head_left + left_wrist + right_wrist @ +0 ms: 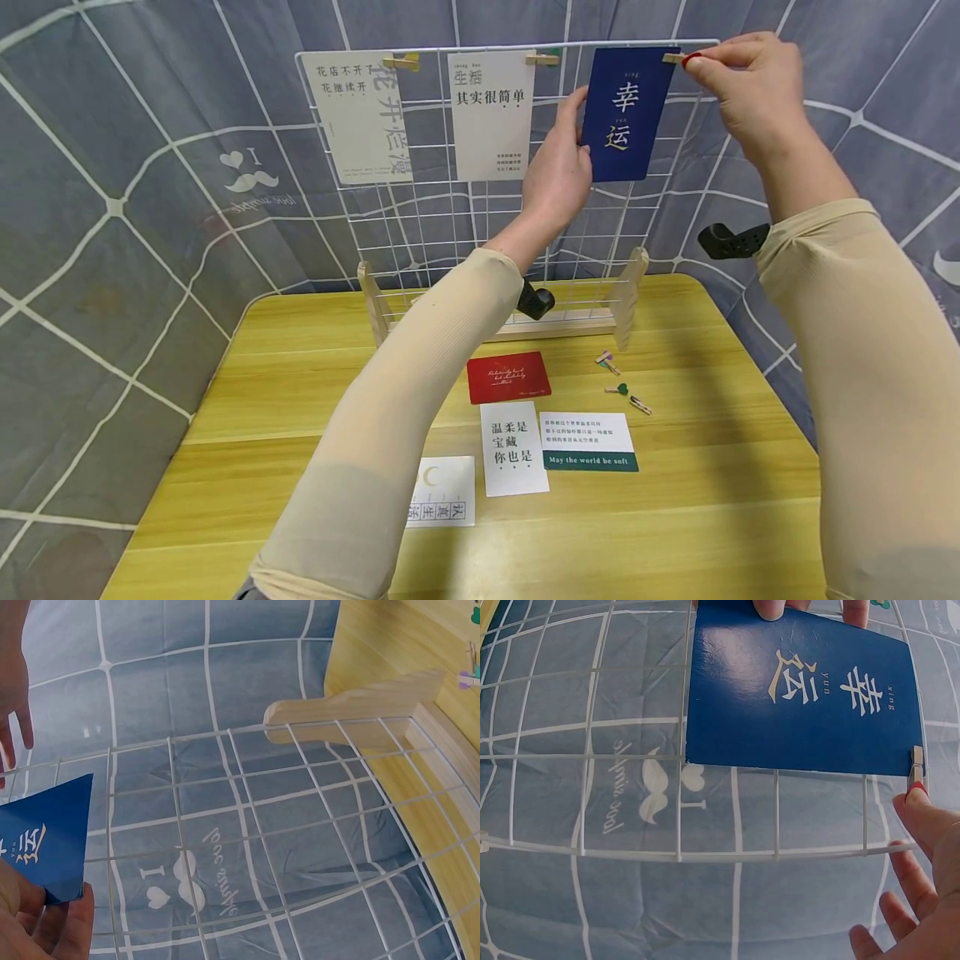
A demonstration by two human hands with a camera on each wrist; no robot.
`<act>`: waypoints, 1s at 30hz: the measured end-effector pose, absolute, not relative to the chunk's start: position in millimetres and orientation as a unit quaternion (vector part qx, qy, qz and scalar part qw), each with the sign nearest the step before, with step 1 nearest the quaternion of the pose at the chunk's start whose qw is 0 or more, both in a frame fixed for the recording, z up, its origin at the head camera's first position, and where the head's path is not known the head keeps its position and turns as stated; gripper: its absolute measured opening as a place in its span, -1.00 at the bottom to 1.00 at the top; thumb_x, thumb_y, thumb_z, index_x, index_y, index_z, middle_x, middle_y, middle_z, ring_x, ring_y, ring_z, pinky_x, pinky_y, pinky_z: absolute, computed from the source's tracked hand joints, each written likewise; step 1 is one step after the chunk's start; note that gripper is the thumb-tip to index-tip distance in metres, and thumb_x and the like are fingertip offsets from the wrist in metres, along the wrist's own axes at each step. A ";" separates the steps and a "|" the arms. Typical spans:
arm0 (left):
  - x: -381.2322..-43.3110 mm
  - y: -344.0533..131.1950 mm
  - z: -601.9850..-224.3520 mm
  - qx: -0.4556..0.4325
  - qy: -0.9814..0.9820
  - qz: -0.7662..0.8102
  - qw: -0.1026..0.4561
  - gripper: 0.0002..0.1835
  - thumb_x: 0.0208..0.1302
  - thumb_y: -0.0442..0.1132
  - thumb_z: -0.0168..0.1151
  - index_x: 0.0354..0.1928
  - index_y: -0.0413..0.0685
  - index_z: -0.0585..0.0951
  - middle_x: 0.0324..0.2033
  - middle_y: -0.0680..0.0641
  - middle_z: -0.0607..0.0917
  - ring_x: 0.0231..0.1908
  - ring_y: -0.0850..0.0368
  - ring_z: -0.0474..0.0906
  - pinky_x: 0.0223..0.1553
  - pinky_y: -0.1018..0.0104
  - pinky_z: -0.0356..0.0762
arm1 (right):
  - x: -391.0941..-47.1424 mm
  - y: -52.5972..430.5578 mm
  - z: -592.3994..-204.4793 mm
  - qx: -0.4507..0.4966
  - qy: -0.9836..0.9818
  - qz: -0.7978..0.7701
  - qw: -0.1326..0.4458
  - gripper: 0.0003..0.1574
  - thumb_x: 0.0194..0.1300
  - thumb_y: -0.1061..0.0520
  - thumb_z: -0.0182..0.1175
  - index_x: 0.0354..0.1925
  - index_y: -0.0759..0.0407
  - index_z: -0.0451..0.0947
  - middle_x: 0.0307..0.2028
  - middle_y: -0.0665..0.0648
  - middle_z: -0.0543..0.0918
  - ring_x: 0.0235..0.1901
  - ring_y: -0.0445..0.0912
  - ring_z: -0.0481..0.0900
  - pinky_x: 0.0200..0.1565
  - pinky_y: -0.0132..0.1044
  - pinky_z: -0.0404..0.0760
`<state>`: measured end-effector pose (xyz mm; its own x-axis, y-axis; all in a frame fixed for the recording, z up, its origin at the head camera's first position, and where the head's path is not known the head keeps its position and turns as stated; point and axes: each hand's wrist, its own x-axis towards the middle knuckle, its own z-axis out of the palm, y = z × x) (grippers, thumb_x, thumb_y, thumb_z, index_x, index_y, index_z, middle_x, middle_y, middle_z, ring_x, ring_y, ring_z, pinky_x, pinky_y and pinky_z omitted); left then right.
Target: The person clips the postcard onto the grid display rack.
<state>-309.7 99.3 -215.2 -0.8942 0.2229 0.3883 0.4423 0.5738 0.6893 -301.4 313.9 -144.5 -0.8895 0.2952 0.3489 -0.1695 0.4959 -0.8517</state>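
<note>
A blue card with white and gold characters lies against the white wire grid at its upper right. My left hand pinches the card by its left edge, thumb in front and fingers behind. At the card's top right corner, my right hand pinches a small wooden clothespin between thumb and index finger. The clothespin's tip overlaps the card and the grid's top wire. In the right wrist view, the other right fingers are spread apart below the pinch.
Two white cards, one at the left and one in the middle, hang from the top wire by clothespins. Wooden feet hold the grid up. On the table lie a red card, several white cards and loose clothespins. A grey curtain hangs behind.
</note>
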 end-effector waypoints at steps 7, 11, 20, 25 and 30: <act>-309.0 99.2 -214.4 -0.188 -0.875 -0.428 0.123 -0.28 0.62 -0.28 -0.08 0.63 0.43 -0.06 0.18 0.12 0.62 -0.38 0.14 0.58 -0.50 0.29 0.35 | -302.1 314.2 -145.2 -0.036 -0.831 0.504 0.231 -0.62 0.41 -0.02 0.33 0.11 0.09 0.74 -0.03 -0.20 0.39 -0.01 -0.33 0.28 0.02 -0.45 0.29; -308.5 99.1 -214.0 -0.186 -0.877 -0.426 0.124 -0.28 0.62 -0.28 -0.08 0.63 0.43 -0.06 0.16 0.12 0.62 -0.38 0.14 0.58 -0.49 0.28 0.35 | -302.8 313.6 -145.8 -0.029 -0.827 0.509 0.236 -0.63 0.41 -0.01 0.33 0.10 0.09 0.75 -0.08 -0.19 0.39 -0.03 -0.33 0.29 -0.01 -0.46 0.29; -308.8 97.8 -212.9 -0.185 -0.877 -0.427 0.120 -0.28 0.62 -0.27 -0.09 0.63 0.44 -0.05 0.26 0.13 0.58 -0.20 0.19 0.65 -0.46 0.28 0.39 | -301.2 310.2 -148.4 -0.034 -0.825 0.513 0.236 -0.57 0.44 0.00 0.28 0.19 0.12 0.68 -0.10 -0.19 0.38 -0.03 -0.33 0.27 -0.03 -0.47 0.26; -308.7 97.5 -213.4 -0.191 -0.877 -0.423 0.126 -0.29 0.62 -0.28 -0.09 0.63 0.42 -0.04 0.31 0.13 0.54 -0.02 0.22 0.64 -0.43 0.26 0.42 | -300.4 308.7 -150.1 -0.035 -0.825 0.511 0.239 -0.58 0.46 0.01 0.26 0.19 0.12 0.68 -0.07 -0.18 0.39 0.01 -0.32 0.27 0.02 -0.46 0.26; -307.7 96.8 -215.6 -0.198 -0.876 -0.418 0.135 -0.27 0.61 -0.28 -0.08 0.64 0.40 -0.06 0.39 0.13 0.45 0.13 0.27 0.56 -0.41 0.25 0.45 | -299.5 308.6 -151.1 -0.038 -0.822 0.518 0.233 -0.55 0.48 0.00 0.24 0.23 0.14 0.65 0.02 -0.15 0.41 0.05 -0.31 0.26 0.06 -0.42 0.26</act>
